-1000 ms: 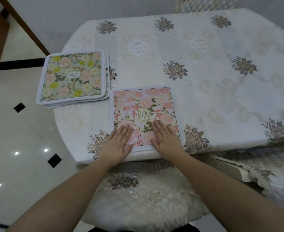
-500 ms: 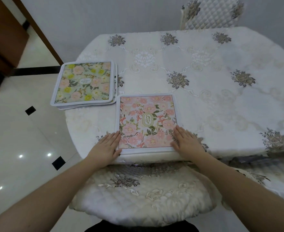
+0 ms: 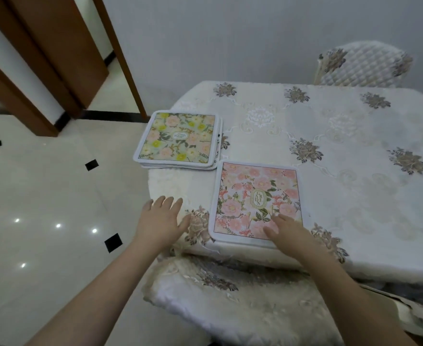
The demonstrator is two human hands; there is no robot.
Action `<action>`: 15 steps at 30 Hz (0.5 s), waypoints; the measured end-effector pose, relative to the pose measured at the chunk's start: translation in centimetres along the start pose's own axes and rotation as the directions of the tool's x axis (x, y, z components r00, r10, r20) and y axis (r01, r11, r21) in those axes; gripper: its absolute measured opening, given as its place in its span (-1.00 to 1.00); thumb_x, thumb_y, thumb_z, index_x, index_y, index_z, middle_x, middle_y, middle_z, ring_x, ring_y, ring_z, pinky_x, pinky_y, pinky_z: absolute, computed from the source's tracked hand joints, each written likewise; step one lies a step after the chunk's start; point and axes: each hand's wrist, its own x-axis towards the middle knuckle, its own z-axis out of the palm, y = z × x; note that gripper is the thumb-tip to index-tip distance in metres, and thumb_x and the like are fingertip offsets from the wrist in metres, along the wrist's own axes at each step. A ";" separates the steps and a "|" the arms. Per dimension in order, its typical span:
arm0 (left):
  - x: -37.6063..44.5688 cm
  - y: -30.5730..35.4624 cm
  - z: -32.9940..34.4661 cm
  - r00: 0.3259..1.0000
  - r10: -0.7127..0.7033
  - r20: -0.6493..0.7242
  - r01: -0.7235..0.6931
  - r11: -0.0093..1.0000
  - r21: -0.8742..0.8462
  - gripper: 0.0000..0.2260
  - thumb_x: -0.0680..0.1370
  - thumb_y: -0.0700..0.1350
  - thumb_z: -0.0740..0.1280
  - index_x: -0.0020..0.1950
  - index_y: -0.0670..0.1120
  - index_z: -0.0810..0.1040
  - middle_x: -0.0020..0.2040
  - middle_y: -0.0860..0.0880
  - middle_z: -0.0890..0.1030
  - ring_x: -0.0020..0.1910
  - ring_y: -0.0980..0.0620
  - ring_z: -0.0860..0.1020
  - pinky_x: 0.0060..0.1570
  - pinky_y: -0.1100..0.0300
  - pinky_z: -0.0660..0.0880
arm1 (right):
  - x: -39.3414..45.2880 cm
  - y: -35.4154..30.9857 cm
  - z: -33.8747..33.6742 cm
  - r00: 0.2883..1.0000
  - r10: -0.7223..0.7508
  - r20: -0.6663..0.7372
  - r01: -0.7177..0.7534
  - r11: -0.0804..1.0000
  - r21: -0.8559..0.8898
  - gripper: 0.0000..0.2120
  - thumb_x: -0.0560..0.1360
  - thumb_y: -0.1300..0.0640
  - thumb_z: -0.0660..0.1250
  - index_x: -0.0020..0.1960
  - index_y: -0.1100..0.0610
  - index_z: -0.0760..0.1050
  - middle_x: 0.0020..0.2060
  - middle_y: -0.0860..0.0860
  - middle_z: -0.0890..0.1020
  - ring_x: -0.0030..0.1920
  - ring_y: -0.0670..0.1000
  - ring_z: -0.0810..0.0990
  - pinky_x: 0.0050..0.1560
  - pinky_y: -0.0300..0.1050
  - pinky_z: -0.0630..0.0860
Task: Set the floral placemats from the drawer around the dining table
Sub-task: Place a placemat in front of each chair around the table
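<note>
A pink floral placemat (image 3: 255, 196) lies flat at the near edge of the dining table (image 3: 342, 151), which wears a white embroidered cloth. A small stack of placemats (image 3: 178, 139) with a yellow-green floral one on top sits at the table's left corner. My right hand (image 3: 284, 229) rests with loose fingers on the pink mat's near right corner. My left hand (image 3: 161, 219) is spread open, left of the pink mat, at the table's near left edge, holding nothing.
A quilted chair seat (image 3: 230, 300) is tucked under the table right in front of me. Another quilted chair (image 3: 362, 64) stands at the far side. Glossy tiled floor (image 3: 43, 208) and a brown door frame (image 3: 55, 58) lie to the left.
Both hands came off the pink mat's middle and slid to its sides. The left hand has since moved further left, the right back onto the mat's corner. The view has swung left.
</note>
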 end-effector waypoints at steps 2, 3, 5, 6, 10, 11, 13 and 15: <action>-1.6 -1.1 -0.4 0.995 -0.043 -0.091 0.039 0.998 -0.040 -0.24 0.48 0.29 -0.24 0.53 0.00 0.33 0.47 -0.08 0.42 0.49 -0.11 0.30 0.45 -0.12 0.16 | -1.0 -1.8 -0.7 0.998 -0.034 -0.052 0.034 0.999 0.002 -0.40 0.64 -0.21 0.02 0.58 0.07 0.09 0.58 0.03 0.11 0.55 0.05 0.13 0.48 0.04 0.16; -2.4 -1.8 -0.5 0.992 -0.056 -0.114 0.051 0.998 -0.047 -0.25 0.49 0.28 -0.23 0.53 0.00 0.32 0.48 -0.07 0.40 0.50 -0.11 0.29 0.46 -0.11 0.14 | -1.5 -2.7 -1.0 0.996 -0.047 -0.081 0.048 0.999 0.006 -0.40 0.63 -0.21 0.02 0.58 0.05 0.10 0.58 0.02 0.11 0.55 0.03 0.12 0.48 0.04 0.16; -4.0 -3.4 -0.2 0.986 -0.080 -0.145 0.072 0.996 -0.062 -0.26 0.49 0.29 -0.21 0.53 0.00 0.32 0.49 -0.08 0.40 0.50 -0.11 0.29 0.46 -0.11 0.14 | -2.7 -5.0 -1.4 0.987 -0.072 -0.144 0.073 0.997 -0.003 -0.39 0.63 -0.23 0.02 0.58 0.03 0.10 0.58 0.00 0.11 0.55 0.01 0.10 0.49 0.05 0.17; -5.0 -4.3 -0.1 0.983 -0.093 -0.159 0.081 0.993 -0.081 -0.27 0.50 0.29 -0.19 0.52 -0.02 0.35 0.47 -0.09 0.42 0.48 -0.12 0.32 0.45 -0.13 0.18 | -3.3 -6.3 -1.5 0.981 -0.081 -0.178 0.080 0.997 -0.014 -0.39 0.62 -0.24 0.02 0.58 0.03 0.09 0.58 -0.01 0.10 0.56 0.01 0.10 0.50 0.06 0.16; -9.1 -8.8 0.2 0.977 -0.123 -0.173 0.104 0.988 -0.116 -0.20 0.44 0.32 -0.30 0.58 0.02 0.19 0.56 -0.05 0.26 0.55 -0.07 0.17 0.50 -0.08 0.04 | -5.8 -12.0 -0.6 0.947 -0.125 -0.296 0.116 0.992 -0.045 -0.40 0.64 -0.20 0.03 0.59 0.05 0.07 0.58 0.01 0.08 0.57 0.03 0.05 0.52 0.03 0.06; -10.3 -10.1 0.3 0.976 -0.134 -0.174 0.112 0.985 -0.130 -0.18 0.42 0.32 -0.35 0.59 0.04 0.14 0.58 -0.03 0.21 0.57 -0.05 0.12 0.50 -0.06 0.00 | -6.6 -13.7 -0.2 0.942 -0.131 -0.310 0.120 0.991 -0.054 -0.40 0.64 -0.18 0.04 0.59 0.07 0.07 0.58 0.02 0.07 0.57 0.02 0.04 0.52 0.01 0.04; -12.9 -12.7 0.3 0.965 -0.162 -0.208 0.130 0.979 -0.158 -0.19 0.43 0.33 -0.36 0.60 0.05 0.12 0.59 -0.02 0.20 0.57 -0.05 0.11 0.50 -0.06 -0.01 | -8.2 -17.0 1.1 0.931 -0.145 -0.336 0.131 0.989 -0.066 -0.41 0.64 -0.15 0.04 0.59 0.07 0.06 0.58 0.03 0.07 0.57 0.03 0.03 0.53 0.01 0.03; -15.7 -15.4 0.7 0.956 -0.187 -0.227 0.148 0.973 -0.179 -0.20 0.44 0.33 -0.34 0.60 0.05 0.13 0.59 -0.01 0.19 0.57 -0.05 0.10 0.50 -0.06 -0.01 | -9.9 -20.4 2.5 0.915 -0.164 -0.369 0.138 0.986 -0.096 -0.42 0.64 -0.15 0.03 0.59 0.04 0.06 0.58 0.02 0.08 0.57 0.04 0.04 0.54 0.04 0.05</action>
